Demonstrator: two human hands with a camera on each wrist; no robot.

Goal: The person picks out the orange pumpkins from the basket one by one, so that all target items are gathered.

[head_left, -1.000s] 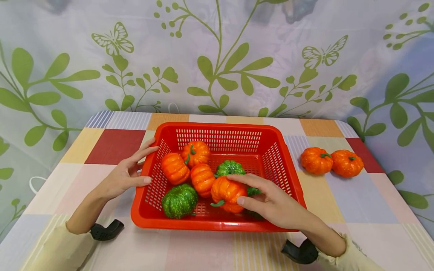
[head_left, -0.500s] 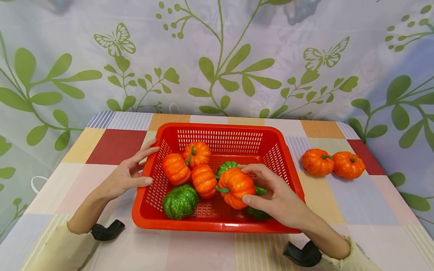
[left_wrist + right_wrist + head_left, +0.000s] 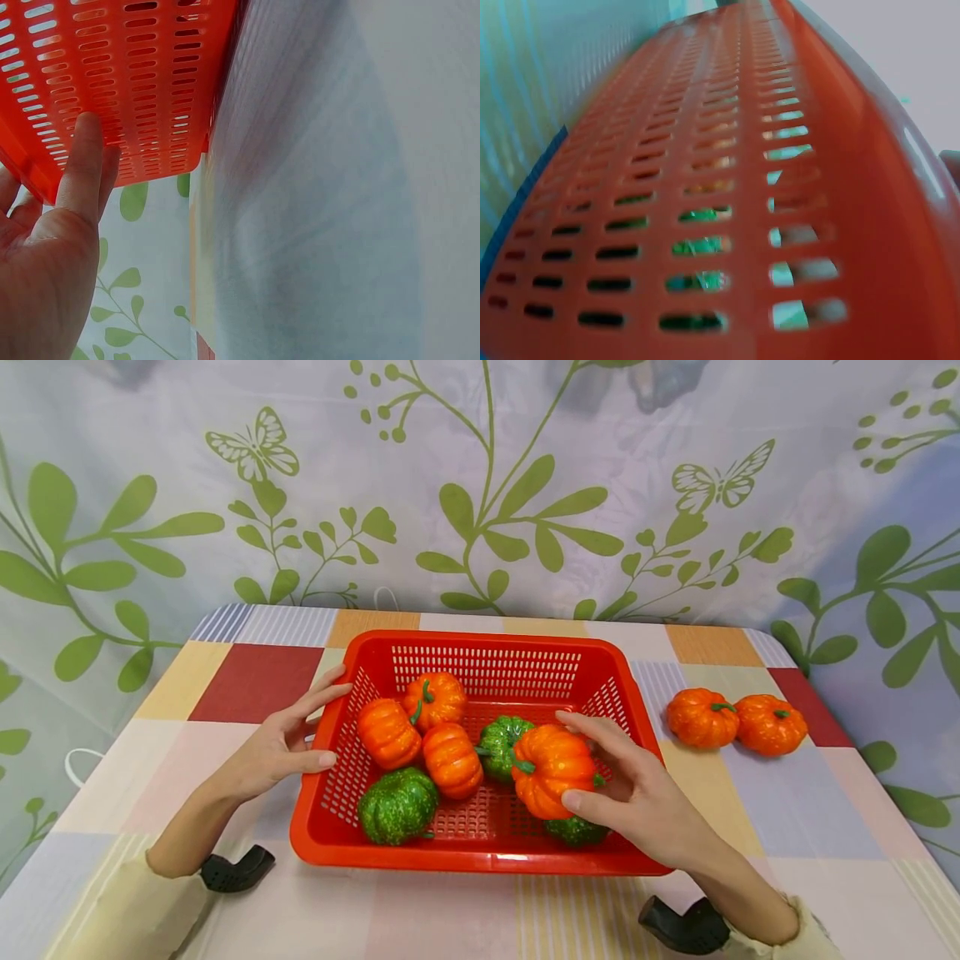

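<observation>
My right hand (image 3: 654,802) holds a small orange pumpkin (image 3: 553,768) with a green stem between thumb and fingers, over the right part of a red plastic basket (image 3: 480,860). Under that pumpkin, partly covered, lies a dark green pumpkin (image 3: 576,832); a speckled green one (image 3: 501,745) sits to its upper left. At the basket's left rim, my left hand (image 3: 283,739) rests with fairly straight fingers and thumb on the edge. The left wrist view shows a finger (image 3: 84,161) against the slotted outer wall. In the right wrist view, the basket wall (image 3: 739,210) hides the held pumpkin.
In the basket's left half lie three orange pumpkins (image 3: 452,760) and a green pumpkin (image 3: 397,806). Two more orange pumpkins (image 3: 701,718) sit side by side on the patchwork tablecloth (image 3: 810,810), right of the basket. A leaf-print curtain (image 3: 480,485) hangs behind the table.
My right hand has moved right with the orange pumpkin, from beside the middle orange one to above the dark green one, uncovering the speckled green pumpkin. My left hand has stayed at the rim.
</observation>
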